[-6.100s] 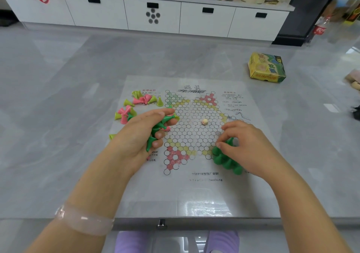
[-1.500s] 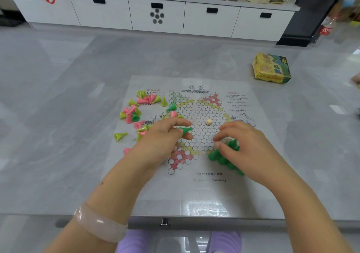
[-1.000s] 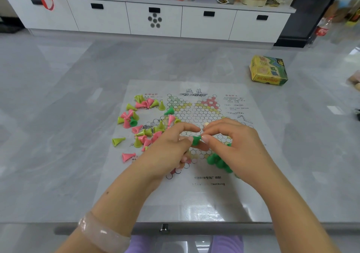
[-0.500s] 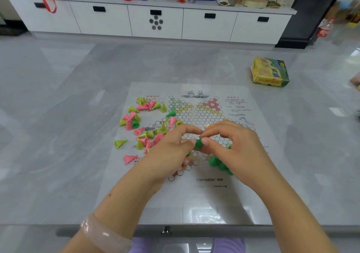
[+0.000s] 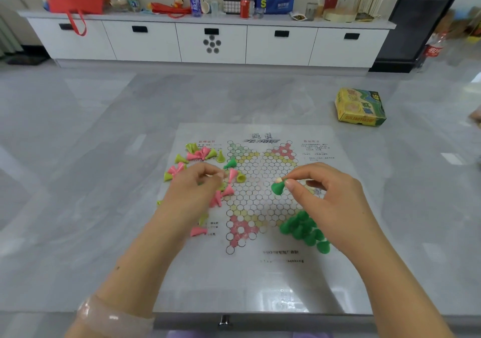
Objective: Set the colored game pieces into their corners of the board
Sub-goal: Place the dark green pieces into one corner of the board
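Observation:
A paper game board (image 5: 256, 280) printed with a hexagon star grid lies flat on the grey table. My right hand (image 5: 330, 199) pinches a dark green cone piece (image 5: 277, 187) by its tip above the grid's right side. A small cream piece (image 5: 279, 180) sits just beside it. Several dark green pieces (image 5: 303, 229) stand bunched on the board's near-right corner. My left hand (image 5: 194, 192) hovers with curled fingers over loose pink and yellow-green cones (image 5: 199, 153) at the board's left. Whether those fingers hold a piece is hidden. One green cone (image 5: 230, 164) lies near the far-left corner.
A yellow and green box (image 5: 360, 108) lies on the table at the far right. The table's front edge carries a small metal knob (image 5: 225, 320). A white cabinet (image 5: 212, 42) with bottles and bags on top runs along the back wall.
The hands met over the grid and the green cone passed from left fingers to right. They have since parted: the left went back to the loose pile, the right moved right with the cone.

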A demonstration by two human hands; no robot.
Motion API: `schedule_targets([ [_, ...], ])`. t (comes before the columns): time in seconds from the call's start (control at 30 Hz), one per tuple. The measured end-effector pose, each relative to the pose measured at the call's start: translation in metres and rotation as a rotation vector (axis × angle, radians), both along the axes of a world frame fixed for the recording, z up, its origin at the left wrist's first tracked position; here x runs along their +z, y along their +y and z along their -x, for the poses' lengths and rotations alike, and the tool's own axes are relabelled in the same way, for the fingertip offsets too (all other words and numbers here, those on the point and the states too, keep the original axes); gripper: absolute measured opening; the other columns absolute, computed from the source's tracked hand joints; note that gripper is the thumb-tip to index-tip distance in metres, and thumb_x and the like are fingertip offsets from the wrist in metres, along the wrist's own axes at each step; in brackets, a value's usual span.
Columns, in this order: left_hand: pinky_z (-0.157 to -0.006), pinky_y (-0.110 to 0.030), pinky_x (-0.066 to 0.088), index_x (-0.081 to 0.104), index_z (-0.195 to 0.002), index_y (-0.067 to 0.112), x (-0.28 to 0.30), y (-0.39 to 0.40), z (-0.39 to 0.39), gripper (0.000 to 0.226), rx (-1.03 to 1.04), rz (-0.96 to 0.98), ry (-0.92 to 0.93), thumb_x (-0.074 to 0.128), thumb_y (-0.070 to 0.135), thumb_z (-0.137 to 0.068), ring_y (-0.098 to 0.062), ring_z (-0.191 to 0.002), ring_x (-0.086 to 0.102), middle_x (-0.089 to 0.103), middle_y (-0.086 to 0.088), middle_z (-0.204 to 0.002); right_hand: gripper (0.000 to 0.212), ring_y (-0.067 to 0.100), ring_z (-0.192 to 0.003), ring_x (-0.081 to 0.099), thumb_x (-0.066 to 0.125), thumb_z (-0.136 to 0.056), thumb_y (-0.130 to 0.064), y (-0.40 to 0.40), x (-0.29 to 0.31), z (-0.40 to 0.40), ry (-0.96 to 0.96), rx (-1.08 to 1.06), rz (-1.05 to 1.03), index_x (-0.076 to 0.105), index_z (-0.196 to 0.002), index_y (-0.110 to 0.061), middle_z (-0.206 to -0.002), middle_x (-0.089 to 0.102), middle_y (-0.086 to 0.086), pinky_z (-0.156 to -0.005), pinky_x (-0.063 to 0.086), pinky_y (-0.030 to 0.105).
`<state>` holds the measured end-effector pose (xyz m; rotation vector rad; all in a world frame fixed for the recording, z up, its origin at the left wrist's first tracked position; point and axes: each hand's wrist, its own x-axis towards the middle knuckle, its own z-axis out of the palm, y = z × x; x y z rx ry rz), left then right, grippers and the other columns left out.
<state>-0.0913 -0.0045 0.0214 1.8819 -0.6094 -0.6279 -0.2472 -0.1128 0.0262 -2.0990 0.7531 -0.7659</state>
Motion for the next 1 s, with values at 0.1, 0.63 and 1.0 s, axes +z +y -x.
schedule_targets([
  [0.1, -0.05, -0.024, 0.033, 0.057, -0.077, 0.021, 0.001, 0.003, -0.033, 0.015, 0.067, -0.12, -0.31, 0.05, 0.019, -0.091, -0.012, -0.052, 0.044, 0.049, 0.001, -0.061, 0.021, -0.009, -0.091, 0.055, 0.062, -0.082, -0.021, -0.002, 0.004, 0.001, -0.003, -0.006, -0.01, 0.063, -0.07, -0.038, -0.083, 0.064, -0.023, -0.08, 0.04, 0.004],
  [0.63, -0.043, -0.023, 0.026, 0.038, -0.055, 0.012, -0.017, -0.025, -0.074, 0.037, -0.147, -0.907, -0.834, 0.051, 0.025, -0.088, -0.014, -0.051, 0.04, 0.042, -0.001, -0.059, 0.019, -0.012, -0.086, 0.054, 0.061, -0.084, -0.021, -0.009, 0.012, 0.011, -0.077, -0.043, -0.079, 0.063, -0.07, -0.034, -0.079, 0.064, -0.022, -0.075, 0.038, -0.001],
  [1.0, -0.052, -0.029, 0.031, 0.043, -0.084, 0.005, -0.007, -0.025, -0.07, 0.013, -0.127, -0.674, -0.716, 0.047, 0.016, -0.09, -0.022, -0.064, 0.045, 0.047, -0.006, -0.073, 0.016, -0.01, -0.087, 0.054, 0.06, -0.085, -0.022, -0.012, 0.012, 0.013, -0.102, -0.052, -0.081, 0.063, -0.072, -0.031, -0.08, 0.064, -0.021, -0.074, 0.038, -0.001],
])
